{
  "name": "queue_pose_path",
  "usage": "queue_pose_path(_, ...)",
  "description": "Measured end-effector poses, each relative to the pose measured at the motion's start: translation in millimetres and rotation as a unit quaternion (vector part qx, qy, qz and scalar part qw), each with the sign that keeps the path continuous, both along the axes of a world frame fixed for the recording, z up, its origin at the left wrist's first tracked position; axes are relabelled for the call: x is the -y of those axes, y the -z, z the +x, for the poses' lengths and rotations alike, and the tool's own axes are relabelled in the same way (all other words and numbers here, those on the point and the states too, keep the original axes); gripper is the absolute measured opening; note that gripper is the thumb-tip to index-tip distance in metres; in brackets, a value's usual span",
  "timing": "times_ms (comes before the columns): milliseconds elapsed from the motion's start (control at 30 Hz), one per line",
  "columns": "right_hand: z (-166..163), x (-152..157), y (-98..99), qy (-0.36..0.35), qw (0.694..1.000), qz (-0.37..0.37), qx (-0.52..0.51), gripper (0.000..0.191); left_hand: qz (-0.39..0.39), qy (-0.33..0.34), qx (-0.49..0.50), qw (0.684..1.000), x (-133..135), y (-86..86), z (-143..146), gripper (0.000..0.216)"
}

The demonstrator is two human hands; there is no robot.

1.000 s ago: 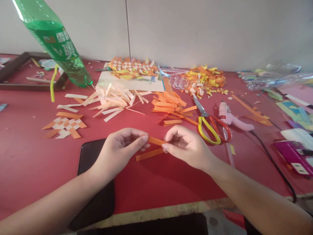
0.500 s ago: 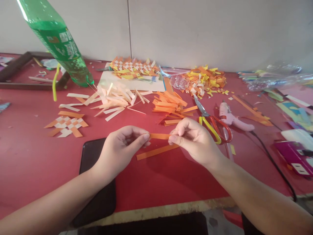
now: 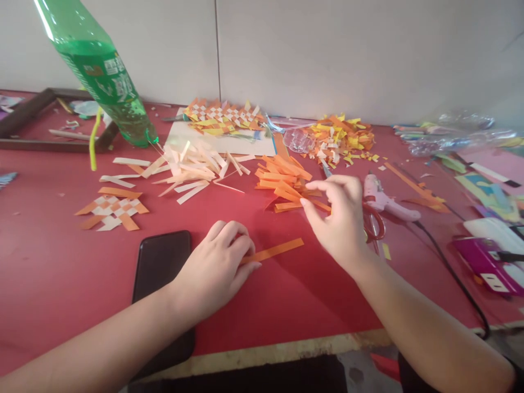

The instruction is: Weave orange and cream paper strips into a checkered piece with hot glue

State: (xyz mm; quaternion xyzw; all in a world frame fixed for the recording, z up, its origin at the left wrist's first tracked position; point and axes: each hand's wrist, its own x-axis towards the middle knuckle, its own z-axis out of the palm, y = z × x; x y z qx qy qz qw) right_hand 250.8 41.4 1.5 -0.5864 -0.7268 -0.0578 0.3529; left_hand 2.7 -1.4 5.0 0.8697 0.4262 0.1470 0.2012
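Note:
My left hand (image 3: 223,262) is closed low over the red table, its fingers pressed round the left end of an orange paper strip (image 3: 280,249). The strip's other end points right, and the fingers hide the held end. Over the orange strip pile (image 3: 282,177) hovers my right hand (image 3: 338,224), thumb and forefinger apart at the pile's right edge. Partly behind that hand are scissors (image 3: 374,222) with a red handle loop showing. A black phone (image 3: 161,262) lies beneath and beside my left forearm.
Pale paper strips (image 3: 196,166) lie in a heap, with a woven orange-and-white piece (image 3: 114,207) to the left. A green bottle (image 3: 110,82) leans at the back left near a dark frame (image 3: 41,144). On the right are a pink glue gun (image 3: 387,199) and a purple object (image 3: 483,262).
My hands have parted from the short orange strip held between them. The left came down onto the strip on the table; the right moved up and right to the orange pile, fingers opening.

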Motion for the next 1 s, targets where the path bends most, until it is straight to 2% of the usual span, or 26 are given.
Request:
queue_pose_path(100, -6, 6, -2.8, -0.091, 0.995, 0.015, 0.025, 0.005, -0.004, -0.003, 0.009, 1.000, -1, 2.0, 1, 0.013)
queue_pose_path(167, -10, 10, -4.8, -0.212, 0.975, -0.064, 0.021, 0.004, 0.004, -0.003, 0.013, 1.000, -1, 3.1, 1, 0.012)
queue_pose_path(200, -12, 11, -5.9, -0.266, 0.955, -0.126, 0.021, 0.012, 0.011, -0.004, 0.014, 1.000, -1, 3.5, 2, 0.011)
queue_pose_path(267, -16, 15, -8.4, -0.328, 0.914, -0.239, 0.033, 0.024, 0.027, -0.006, 0.015, 0.999, -1, 4.0, 2, 0.010)
queue_pose_path(300, -19, 17, -9.7, -0.333, 0.902, -0.271, 0.039, 0.023, 0.033, -0.005, 0.017, 0.999, -1, 4.1, 2, 0.011)
queue_pose_path(400, -25, 23, -13.5, -0.315, 0.897, -0.308, 0.046, 0.002, 0.031, -0.001, 0.029, 0.999, -2, 4.4, 1, 0.014)
queue_pose_path(533, -30, 29, -14.6, -0.314, 0.892, -0.319, 0.056, 0.013, 0.030, 0.010, 0.024, 0.999, -2, 5.2, 0, 0.016)
queue_pose_path(600, -30, 30, -13.4, -0.313, 0.894, -0.314, 0.065, 0.013, 0.029, 0.016, 0.013, 0.999, -2, 5.5, 0, 0.019)
queue_pose_path(767, -31, 31, -10.2, -0.296, 0.909, -0.285, 0.075, 0.012, 0.025, 0.007, 0.009, 1.000, -2, 5.1, 1, 0.010)
queue_pose_path(1000, -31, 28, -6.0, -0.330, 0.909, -0.244, 0.074, 0.013, 0.011, -0.010, 0.040, 0.999, -2, 5.6, 1, 0.012)
